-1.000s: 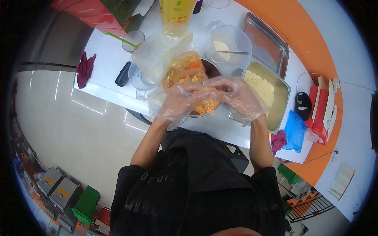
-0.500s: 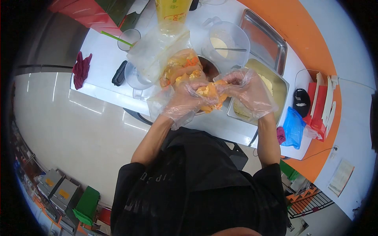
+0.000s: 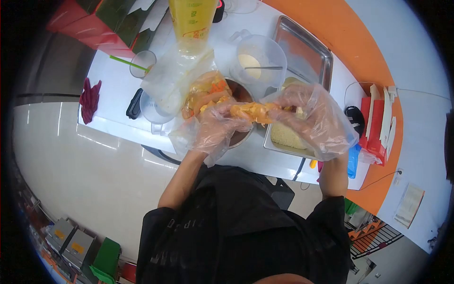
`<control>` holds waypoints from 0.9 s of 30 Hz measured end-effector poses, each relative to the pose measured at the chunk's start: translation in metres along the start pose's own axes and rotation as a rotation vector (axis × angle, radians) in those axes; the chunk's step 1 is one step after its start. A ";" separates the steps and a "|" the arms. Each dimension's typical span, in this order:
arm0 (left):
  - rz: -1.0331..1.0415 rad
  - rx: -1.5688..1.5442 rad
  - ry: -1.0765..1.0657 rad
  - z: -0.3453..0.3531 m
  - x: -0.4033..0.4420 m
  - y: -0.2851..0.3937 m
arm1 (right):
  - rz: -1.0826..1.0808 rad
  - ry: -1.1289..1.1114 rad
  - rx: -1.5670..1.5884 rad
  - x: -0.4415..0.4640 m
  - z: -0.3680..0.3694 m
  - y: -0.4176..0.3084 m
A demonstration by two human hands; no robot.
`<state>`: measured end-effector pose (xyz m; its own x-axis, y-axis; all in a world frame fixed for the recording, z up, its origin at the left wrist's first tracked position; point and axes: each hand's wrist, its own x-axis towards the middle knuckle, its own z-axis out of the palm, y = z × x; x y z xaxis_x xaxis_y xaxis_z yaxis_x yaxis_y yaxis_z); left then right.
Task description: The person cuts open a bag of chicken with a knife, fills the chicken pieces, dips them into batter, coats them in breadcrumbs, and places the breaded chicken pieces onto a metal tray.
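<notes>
In clear plastic gloves, my left hand (image 3: 218, 127) and my right hand (image 3: 309, 116) pinch opposite ends of a piece of orange-yellow marinated meat (image 3: 255, 112). The piece is stretched level between them, above the rim of a metal bowl (image 3: 242, 138). A plastic bag of marinated meat (image 3: 208, 90) lies on the bowl, its pale mouth folded toward the back left. Below my right hand is a metal tray (image 3: 298, 152) with a layer of pale crumbs (image 3: 286, 136) in it. My right hand covers part of this tray.
A clear jug (image 3: 274, 47) holding pale batter and a utensil stands behind the bowl, next to an upright metal tray (image 3: 305, 52) lying flat. To the left are a measuring jug (image 3: 153, 111), a black object (image 3: 135, 104), a glass (image 3: 143, 61) and a maroon cloth (image 3: 90, 99). A tall yellow container (image 3: 193, 21) stands at the back.
My right hand has moved right, away from my left, drawing the bunched meat out into a longer strip. The camera view has shifted slightly, moving the table leftward in the picture.
</notes>
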<state>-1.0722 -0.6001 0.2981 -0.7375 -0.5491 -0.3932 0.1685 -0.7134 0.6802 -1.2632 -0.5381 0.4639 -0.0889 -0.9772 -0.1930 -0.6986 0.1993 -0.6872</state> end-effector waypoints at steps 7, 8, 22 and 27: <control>0.441 0.579 0.122 0.021 0.040 0.060 | 0.187 0.153 -0.182 0.019 -0.059 0.006; 0.576 0.721 0.098 0.028 0.056 0.070 | 0.209 0.172 -0.213 0.022 -0.064 0.007; 0.770 1.986 -0.252 0.072 0.223 0.034 | 0.193 0.279 -0.207 0.026 -0.097 0.049; 0.761 1.953 0.046 0.032 0.214 0.090 | 0.113 0.231 -0.251 0.040 -0.080 0.045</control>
<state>-1.2354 -0.7676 0.2950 -0.8525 -0.4732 0.2222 -0.4102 0.8690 0.2767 -1.3549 -0.5743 0.4812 -0.3136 -0.9466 -0.0753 -0.8254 0.3109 -0.4712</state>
